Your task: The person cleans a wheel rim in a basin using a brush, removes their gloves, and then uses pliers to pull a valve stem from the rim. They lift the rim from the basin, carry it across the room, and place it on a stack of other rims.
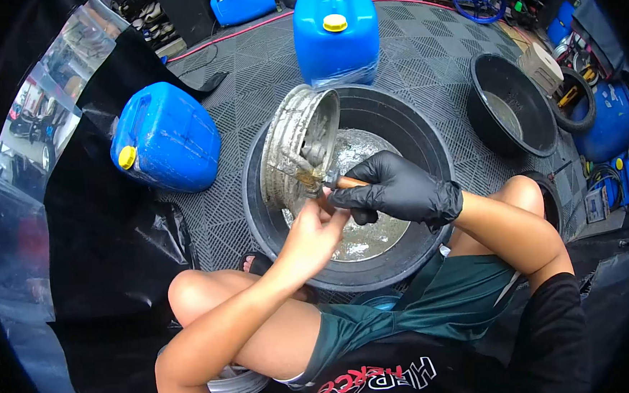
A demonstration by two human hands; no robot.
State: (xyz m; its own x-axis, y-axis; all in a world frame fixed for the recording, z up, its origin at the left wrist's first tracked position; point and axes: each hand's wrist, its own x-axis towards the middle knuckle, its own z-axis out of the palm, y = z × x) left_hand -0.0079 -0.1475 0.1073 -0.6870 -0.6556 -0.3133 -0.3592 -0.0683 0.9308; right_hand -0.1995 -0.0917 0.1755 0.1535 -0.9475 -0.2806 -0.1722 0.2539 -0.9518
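My left hand, bare, pinches a short brown handle below a tuft of worn bristles, apparently a second brush. My right hand, in a black glove, is closed around the wooden handle of a paintbrush. The two brushes meet in front of the wheel rim, so which bristles belong to which is hard to tell. Wet and grey-smeared, the wheel rim stands upright in a round black tub. Murky grey liquid covers the tub's bottom.
Blue jerrycans stand left and behind the tub. A second black basin sits at the right, near a tyre. Grey patterned mats cover the floor. Another metal rim lies by my left leg.
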